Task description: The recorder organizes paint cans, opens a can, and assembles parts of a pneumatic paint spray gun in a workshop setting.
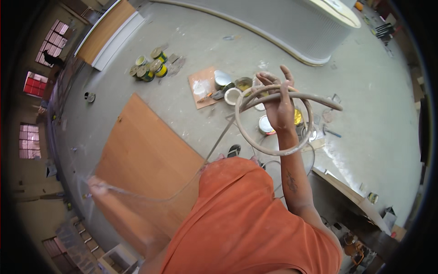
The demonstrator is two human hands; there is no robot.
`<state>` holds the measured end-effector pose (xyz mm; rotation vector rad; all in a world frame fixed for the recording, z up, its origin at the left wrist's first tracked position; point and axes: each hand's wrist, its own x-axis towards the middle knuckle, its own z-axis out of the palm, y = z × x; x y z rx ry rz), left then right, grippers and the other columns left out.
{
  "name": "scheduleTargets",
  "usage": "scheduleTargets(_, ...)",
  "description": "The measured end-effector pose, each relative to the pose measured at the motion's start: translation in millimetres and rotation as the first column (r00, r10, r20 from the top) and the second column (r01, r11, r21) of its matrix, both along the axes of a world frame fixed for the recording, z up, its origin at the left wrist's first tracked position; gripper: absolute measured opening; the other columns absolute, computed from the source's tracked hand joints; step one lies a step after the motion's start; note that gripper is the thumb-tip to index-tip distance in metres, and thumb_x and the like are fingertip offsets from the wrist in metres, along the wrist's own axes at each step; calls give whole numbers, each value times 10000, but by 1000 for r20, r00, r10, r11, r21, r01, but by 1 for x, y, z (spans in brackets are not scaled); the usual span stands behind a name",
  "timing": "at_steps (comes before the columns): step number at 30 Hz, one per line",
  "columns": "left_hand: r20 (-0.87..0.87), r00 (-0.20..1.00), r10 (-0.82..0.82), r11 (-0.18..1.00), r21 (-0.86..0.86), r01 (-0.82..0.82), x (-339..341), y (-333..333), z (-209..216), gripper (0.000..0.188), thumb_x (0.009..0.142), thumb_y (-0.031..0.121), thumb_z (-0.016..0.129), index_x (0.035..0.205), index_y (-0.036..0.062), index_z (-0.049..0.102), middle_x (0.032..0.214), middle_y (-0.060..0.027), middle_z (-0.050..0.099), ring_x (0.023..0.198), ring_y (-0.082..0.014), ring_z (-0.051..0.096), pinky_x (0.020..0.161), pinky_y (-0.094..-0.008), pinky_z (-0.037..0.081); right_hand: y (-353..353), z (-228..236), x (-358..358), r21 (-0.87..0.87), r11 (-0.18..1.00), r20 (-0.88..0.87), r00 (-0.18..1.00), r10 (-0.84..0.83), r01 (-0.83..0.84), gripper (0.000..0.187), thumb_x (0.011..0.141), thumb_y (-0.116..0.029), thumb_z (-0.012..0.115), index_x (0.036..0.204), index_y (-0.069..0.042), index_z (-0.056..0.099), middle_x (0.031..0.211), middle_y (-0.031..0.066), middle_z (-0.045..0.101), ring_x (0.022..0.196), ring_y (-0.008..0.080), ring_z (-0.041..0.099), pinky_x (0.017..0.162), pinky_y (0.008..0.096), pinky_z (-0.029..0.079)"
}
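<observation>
Partly coiled: cable loops held in the right hand.
Left hand: blurred, seemingly gripping the sagging stretch.
Not yet gathered: lengths hanging near the sandal.

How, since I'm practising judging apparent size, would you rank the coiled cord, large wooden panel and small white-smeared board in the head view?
1. Large wooden panel
2. Coiled cord, by its loops' outline; being nearer the camera makes it look bigger
3. Small white-smeared board
</observation>
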<state>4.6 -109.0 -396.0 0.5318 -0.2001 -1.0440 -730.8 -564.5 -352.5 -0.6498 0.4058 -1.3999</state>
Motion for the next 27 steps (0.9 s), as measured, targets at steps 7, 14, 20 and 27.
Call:
scheduleTargets(7, 121, 883, -453, 777, 539, 325, -348, -329, -162, 243, 988, 306, 553, 1062, 78, 513, 719, 30, 449, 508, -58, 349, 435, -218, 327, 33, 57, -55, -481, 877, -186, 978, -93, -8, 798, 838, -24, 591, 1511, -197, 200, 1406, 250, 430, 1382, 464, 363, 1140, 611, 297)
scheduleTargets(14, 724, 385, -572, 753, 650, -103, -502, -405, -226, 593, 912, 16, 477, 1480, 43, 307, 1362, -195, 518, 1106, -330, 613, 940, -384, 488, 68, 84, -63, -709, 641, -223, 956, 191, -293, 685, 876, 2, 634, 1441, -203, 306, 1288, 255, 537, 1333, 431, 437, 1110, 581, 330)
scheduleTargets(20, 738, 149, -658, 699, 672, -244, -489, -356, -276, 626, 860, -28, 476, 1470, 39, 354, 1398, -276, 491, 1321, -400, 457, 1096, -401, 363, 86, 97, -56, -569, 751, -201, 943, 266, -334, 725, 871, -68, 660, 1467, -123, 252, 1343, 256, 513, 1359, 371, 427, 1046, 432, 387)
scheduleTargets(27, 634, -272, -724, 687, 694, -214, -476, -329, -253, 790, 913, 525, 591, 1483, 24, 371, 1556, -302, 240, 1475, -405, 183, 1197, -479, 156, 73, 101, -51, -577, 688, -396, 888, 234, -439, 680, 852, 13, 642, 1456, -184, 398, 1501, 220, 298, 1362, 389, 422, 1026, 454, 413)
